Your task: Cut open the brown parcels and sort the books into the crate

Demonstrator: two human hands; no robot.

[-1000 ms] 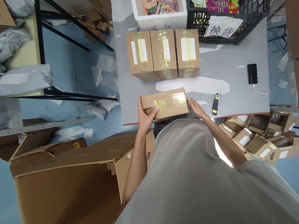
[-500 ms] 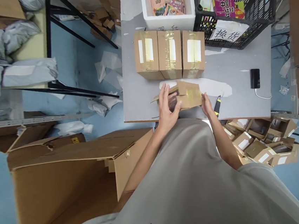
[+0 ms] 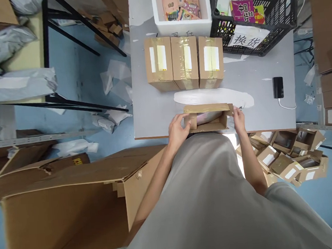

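Note:
A small cardboard box (image 3: 208, 108) stands open towards me at the table's near edge. Inside it lies a pale pinkish thing (image 3: 205, 117), only partly visible. My left hand (image 3: 179, 132) grips the box's left side, fingers bent over the flap there. On the other side, my right hand (image 3: 239, 120) pinches the right flap near its top corner. Just behind the box are three taped cardboard boxes (image 3: 185, 62) with white labels, standing in a row.
A white foam bin (image 3: 183, 27) and a black plastic crate (image 3: 264, 46) hold colourful packs at the table's back. A black device (image 3: 278, 87) with a white cable lies to the right. Opened boxes (image 3: 288, 163) are piled low right; a large carton (image 3: 63, 220) stands low left.
The small box has been turned so that its open side faces me and its inside shows. My left hand moved from over it to its left side. My right hand shifted slightly right.

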